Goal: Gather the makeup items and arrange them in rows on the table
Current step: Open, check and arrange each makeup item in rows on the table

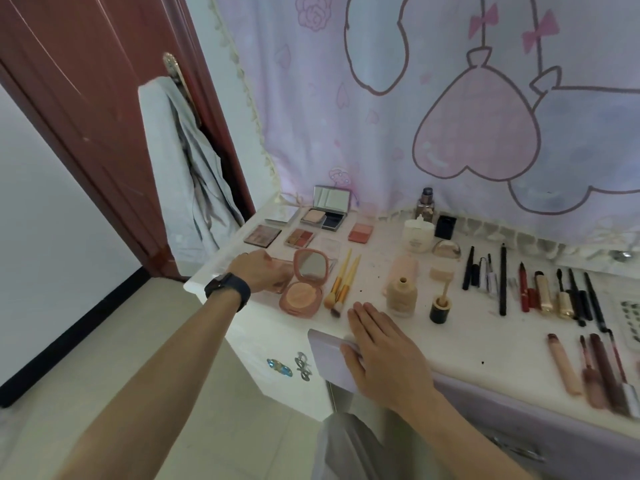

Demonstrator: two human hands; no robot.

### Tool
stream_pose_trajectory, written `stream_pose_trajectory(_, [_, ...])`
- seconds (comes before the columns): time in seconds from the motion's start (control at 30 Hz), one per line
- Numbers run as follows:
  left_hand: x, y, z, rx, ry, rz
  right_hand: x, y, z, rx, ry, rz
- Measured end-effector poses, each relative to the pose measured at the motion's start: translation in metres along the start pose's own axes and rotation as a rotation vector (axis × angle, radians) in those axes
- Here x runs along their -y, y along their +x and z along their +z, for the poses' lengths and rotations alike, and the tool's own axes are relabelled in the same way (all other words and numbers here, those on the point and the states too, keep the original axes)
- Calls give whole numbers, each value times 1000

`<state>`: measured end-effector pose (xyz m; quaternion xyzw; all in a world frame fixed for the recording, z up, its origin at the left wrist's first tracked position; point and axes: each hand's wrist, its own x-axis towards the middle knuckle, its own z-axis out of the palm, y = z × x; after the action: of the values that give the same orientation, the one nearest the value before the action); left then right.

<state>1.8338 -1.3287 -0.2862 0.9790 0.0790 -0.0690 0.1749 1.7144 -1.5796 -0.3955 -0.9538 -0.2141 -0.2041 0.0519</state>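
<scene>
Left hand (259, 271) sits at the desk's (467, 341) left corner; fingers curled over a flat pink palette (285, 268), apparently gripping it, though the far side of the hold is hidden; right hand (384, 351) lies flat on the front edge, fingers straight and pressed together, holding nothing.

Makeup is mostly on the desk in rough rows: palettes at the back left; open round compact (300, 296) touching the held palette; brushes (341, 287) just beside it; pencils and mascaras (503, 282) to the right; lip tubes (599, 372) at the front right.

Risks, as judged:
- the held palette touches the compact, so sliding it likely drags or knocks the compact; its mirror lid stands up and could snap shut or skew the row
- the palette is near the corner, so a loose hold or an outward push could send it to the floor
- the foundation bottle (401, 296) stands uncapped, its cap (440, 308) apart; a right-hand sweep toward it could tip and spill it
- the lip tubes lie close to the front edge; a bump to the desk could roll them off

Writing: the white jar (418, 235) carries a label, too small to read; no brand is legible anywhere.
</scene>
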Motion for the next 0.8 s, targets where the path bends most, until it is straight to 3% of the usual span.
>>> stream_pose_trajectory(0.27, [4, 9, 1, 21, 11, -20, 2, 0, -9, -4, -3, 21])
stream_pose_trajectory(0.47, [4, 8, 4, -52, 7, -36, 2, -1, -9, 2, 19, 23])
stream_pose_trajectory(0.7, [10, -7, -20, -165, -617, -101, 1, 0, -7, -8, 40, 33])
stream_pose_trajectory(0.8, [15, -24, -41, -140, -967, -73, 1, -1, -7, -20, 65, 33])
